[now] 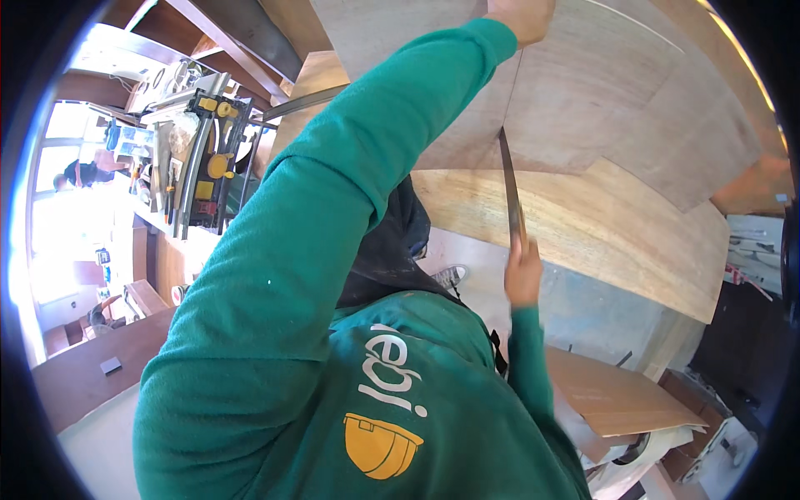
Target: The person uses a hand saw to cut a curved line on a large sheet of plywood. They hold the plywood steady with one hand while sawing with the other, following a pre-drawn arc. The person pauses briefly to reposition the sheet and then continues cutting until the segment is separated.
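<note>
My right hand (523, 275) is closed around the handle end of a handsaw (511, 179), a long narrow dark blade pointing away from me. Its far tip meets a thin plywood sheet (583, 108), where a dark straight line runs on from the blade toward my left hand. Stretched across the view, my left arm ends at the top edge, and my left hand (523, 18) is over the sheet beside that line. The fingers of that hand are mostly out of view. Beneath the sheet lies a thicker, light-coloured wooden board (575, 217).
Cardboard (617, 392) lies at the lower right. On the left, a bench carries a rack of tools with yellow parts (218, 165). Further off is another person (92, 171) by bright windows. My shoe (450, 277) stands on the floor below the board.
</note>
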The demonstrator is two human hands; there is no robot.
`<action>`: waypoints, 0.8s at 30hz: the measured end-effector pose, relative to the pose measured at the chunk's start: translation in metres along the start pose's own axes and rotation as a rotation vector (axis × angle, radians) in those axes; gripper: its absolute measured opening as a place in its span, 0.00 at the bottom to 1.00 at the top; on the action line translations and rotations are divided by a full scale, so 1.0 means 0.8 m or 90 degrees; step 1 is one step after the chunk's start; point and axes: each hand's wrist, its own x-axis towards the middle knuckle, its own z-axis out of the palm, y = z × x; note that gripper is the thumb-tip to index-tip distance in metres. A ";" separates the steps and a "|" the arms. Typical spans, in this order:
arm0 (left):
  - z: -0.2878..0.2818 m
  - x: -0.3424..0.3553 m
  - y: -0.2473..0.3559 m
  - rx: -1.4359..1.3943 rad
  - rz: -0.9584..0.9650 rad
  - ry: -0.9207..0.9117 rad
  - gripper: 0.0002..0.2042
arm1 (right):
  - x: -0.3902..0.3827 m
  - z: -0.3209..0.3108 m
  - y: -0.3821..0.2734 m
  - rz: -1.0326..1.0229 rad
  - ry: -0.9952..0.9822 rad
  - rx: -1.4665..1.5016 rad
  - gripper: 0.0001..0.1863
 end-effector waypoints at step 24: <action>0.028 0.005 0.000 -0.059 0.035 0.096 0.23 | 0.091 0.036 -0.019 -0.064 0.056 -0.013 0.22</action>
